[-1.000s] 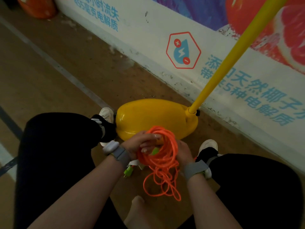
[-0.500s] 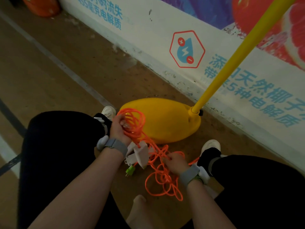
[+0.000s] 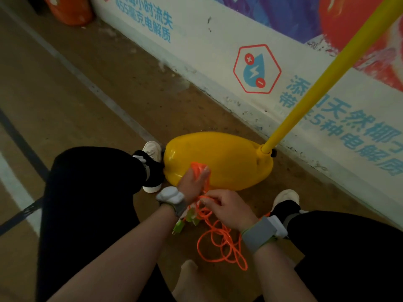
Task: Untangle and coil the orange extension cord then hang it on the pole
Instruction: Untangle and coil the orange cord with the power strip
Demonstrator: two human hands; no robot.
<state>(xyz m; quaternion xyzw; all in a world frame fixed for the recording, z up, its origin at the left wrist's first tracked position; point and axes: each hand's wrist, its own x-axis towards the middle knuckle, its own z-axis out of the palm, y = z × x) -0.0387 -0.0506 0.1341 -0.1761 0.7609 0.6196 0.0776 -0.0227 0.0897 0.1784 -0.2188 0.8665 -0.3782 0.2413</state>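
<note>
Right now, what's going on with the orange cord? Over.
Left hand gripping bunched cord. Right hand pinching a strand beside it. Rest of the cord loose on the floor, not coiled. Pole bare, nothing blocking it.

The base (image 3: 220,160) sits on the floor (image 3: 65,101) just before the wall (image 3: 218,46), with the pole (image 3: 327,77) rising from its right end and leaning up to the right. The left shoe (image 3: 151,168) touches the base's left end; the right shoe (image 3: 285,205) lies before its right end. The left hand (image 3: 192,182) is over the base's near edge with cord (image 3: 218,240) looped through its grip. The right hand (image 3: 229,208) is just behind and right of it, pinching the same cord. Loose loops lie on the floor between the knees, and a plug (image 3: 178,227) hangs under the left wrist.
</note>
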